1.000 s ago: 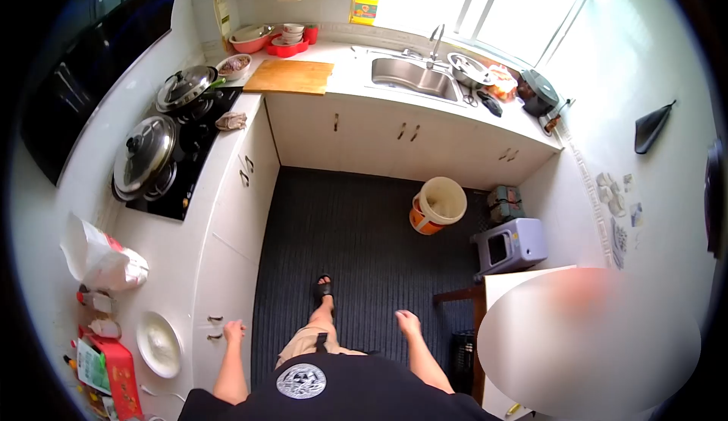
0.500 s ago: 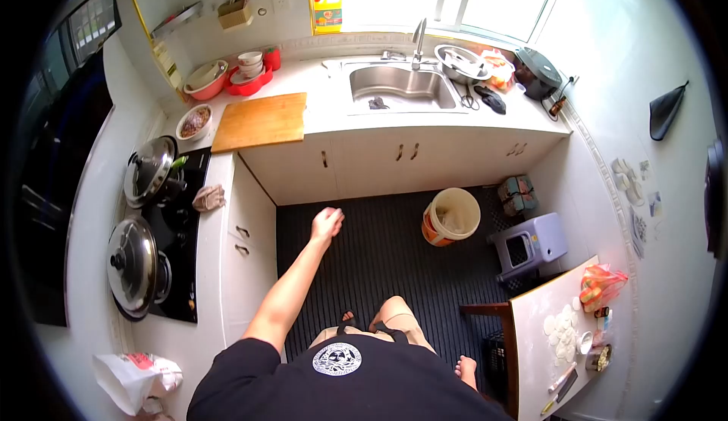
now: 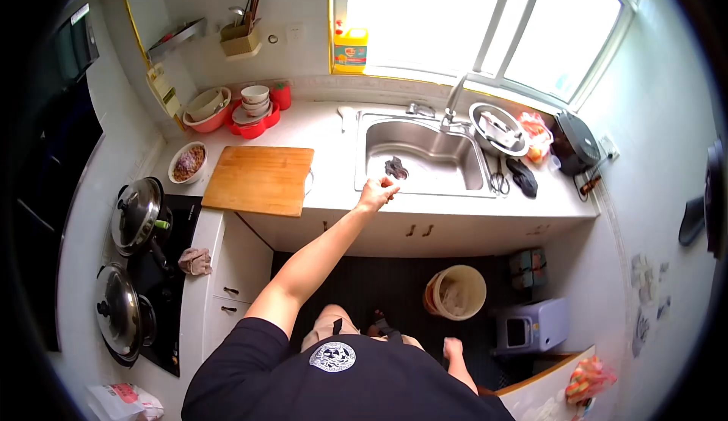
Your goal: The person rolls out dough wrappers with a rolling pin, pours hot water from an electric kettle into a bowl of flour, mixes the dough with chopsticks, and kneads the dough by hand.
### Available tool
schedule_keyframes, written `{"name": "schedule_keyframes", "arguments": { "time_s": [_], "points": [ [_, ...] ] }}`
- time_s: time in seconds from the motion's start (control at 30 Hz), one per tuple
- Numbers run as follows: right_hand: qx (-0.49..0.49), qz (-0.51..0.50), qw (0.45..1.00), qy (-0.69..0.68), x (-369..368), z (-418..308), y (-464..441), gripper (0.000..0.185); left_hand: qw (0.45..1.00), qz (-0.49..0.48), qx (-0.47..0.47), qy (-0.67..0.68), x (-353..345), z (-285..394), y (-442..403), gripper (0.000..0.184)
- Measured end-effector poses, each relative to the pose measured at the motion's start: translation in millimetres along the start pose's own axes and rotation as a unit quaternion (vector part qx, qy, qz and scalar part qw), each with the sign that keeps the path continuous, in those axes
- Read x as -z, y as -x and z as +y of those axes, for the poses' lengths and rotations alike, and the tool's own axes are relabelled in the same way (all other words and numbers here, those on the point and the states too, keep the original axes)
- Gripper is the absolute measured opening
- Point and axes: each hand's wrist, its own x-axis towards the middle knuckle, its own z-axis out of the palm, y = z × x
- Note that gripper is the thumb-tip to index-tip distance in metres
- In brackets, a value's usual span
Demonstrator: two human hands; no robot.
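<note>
My left hand (image 3: 378, 193) is stretched forward over the front edge of the sink (image 3: 436, 149). Its fingers are bent together; what they hold, if anything, is too small to make out. Just beyond the fingertips a crumpled dark cloth-like thing (image 3: 395, 168) lies in the basin, apart from the hand as far as I can see. Low by my side hangs my right hand (image 3: 453, 347), fingers curled in and nothing visible in them. The white bucket (image 3: 456, 292) on the floor is nearest to it.
Left of the sink lies a wooden cutting board (image 3: 260, 180), with a bowl of minced food (image 3: 188, 163) beside it. Lidded pans (image 3: 121, 311) stand on the stove. Scissors (image 3: 499, 184) and a steel basin (image 3: 498, 128) sit right of the sink. A purple stool (image 3: 532, 326) is on the floor.
I have stepped toward the counter, and it now appears nearer. My left hand has moved from above the floor forward and right to the sink. The right hand still hangs low.
</note>
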Motion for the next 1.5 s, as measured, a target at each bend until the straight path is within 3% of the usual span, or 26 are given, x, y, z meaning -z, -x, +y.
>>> {"name": "schedule_keyframes", "arguments": {
  "time_s": [0.03, 0.07, 0.1, 0.13, 0.2, 0.27, 0.33, 0.4, 0.43, 0.47, 0.53, 0.6, 0.67, 0.77, 0.8, 0.83, 0.87, 0.93, 1.0, 1.13, 1.23, 1.33, 1.5],
  "points": [
    [0.158, 0.059, 0.985, 0.018, 4, -18, -54, 0.021, 1.0, 0.002, -0.005, 0.023, 1, 8, -13, 0.017],
    [0.15, 0.087, 0.98, -0.095, 10, -59, -83, 0.019, 1.0, 0.009, -0.015, -0.008, 0, 7, -33, 0.016],
    [0.226, 0.087, 0.955, -0.174, 18, -105, -109, 0.02, 1.0, 0.004, -0.014, -0.022, 0, 4, -55, 0.015],
    [0.231, 0.092, 0.951, -0.183, 33, -162, -118, 0.02, 0.999, -0.002, -0.012, -0.036, 0, -1, -77, 0.014],
    [0.336, 0.105, 0.923, -0.156, 64, -270, -107, 0.023, 0.999, -0.022, -0.013, -0.032, -5, -14, -123, 0.012],
    [0.346, 0.074, 0.914, -0.2, 82, -366, -81, 0.022, 0.994, -0.011, -0.058, -0.087, -13, -43, -178, 0.013],
    [0.391, 0.072, 0.889, -0.226, 90, -441, -38, 0.023, 0.981, -0.003, -0.023, -0.195, -16, -42, -212, 0.02],
    [0.394, 0.074, 0.895, -0.198, 79, -468, -41, 0.025, 0.915, -0.085, -0.039, -0.392, -28, -72, -254, 0.04],
    [0.341, 0.049, 0.926, -0.153, 84, -487, -17, 0.03, 0.91, -0.114, -0.001, -0.398, -23, -62, -247, 0.049],
    [0.326, 0.047, 0.936, -0.123, 83, -499, -4, 0.03, 0.904, -0.145, 0.035, -0.401, -20, -42, -237, 0.059],
    [0.343, 0.079, 0.932, -0.086, 78, -514, 14, 0.031, 0.912, -0.193, -0.04, -0.359, 11, -29, -249, 0.066],
    [0.31, 0.127, 0.941, -0.045, 71, -511, 13, 0.032, 0.874, -0.228, -0.081, -0.422, 45, -8, -274, 0.034],
    [0.259, 0.138, 0.953, -0.082, 64, -503, 15, 0.031, 0.903, -0.005, -0.325, -0.28, 80, -51, -326, 0.028],
    [0.233, 0.163, 0.954, -0.089, 55, -490, 22, 0.029, 0.813, 0.214, -0.457, -0.289, 201, 63, -340, 0.032],
    [0.227, 0.169, 0.956, -0.074, 55, -487, 23, 0.028, 0.758, 0.275, -0.488, -0.334, 242, 104, -342, 0.032],
    [0.225, 0.17, 0.957, -0.062, 53, -488, 20, 0.028, 0.75, 0.324, -0.464, -0.342, 280, 138, -349, 0.026],
    [0.222, 0.172, 0.958, -0.049, 54, -487, 18, 0.027, 0.688, 0.382, -0.484, -0.383, 322, 166, -357, 0.021],
    [0.232, 0.181, 0.955, -0.036, 57, -489, 5, 0.026, 0.622, 0.463, -0.465, -0.428, 390, 219, -358, 0.012],
    [0.23, 0.182, 0.956, -0.026, 62, -506, -4, 0.025, 0.585, 0.521, -0.415, -0.464, 446, 253, -366, 0.005],
    [0.266, 0.19, 0.945, -0.027, 65, -545, -20, 0.026, 0.543, 0.523, -0.26, -0.604, 504, 283, -375, 0.019],
    [0.274, 0.172, 0.945, -0.047, 63, -564, -27, 0.027, 0.565, 0.473, -0.18, -0.652, 519, 295, -384, 0.029],
    [0.281, 0.172, 0.943, -0.044, 59, -565, -30, 0.027, 0.565, 0.443, -0.167, -0.676, 529, 305, -391, 0.031],
    [0.257, 0.185, 0.948, -0.009, 55, -540, -36, 0.025, 0.67, 0.345, -0.125, -0.646, 549, 313, -413, 0.03]
  ]
}}
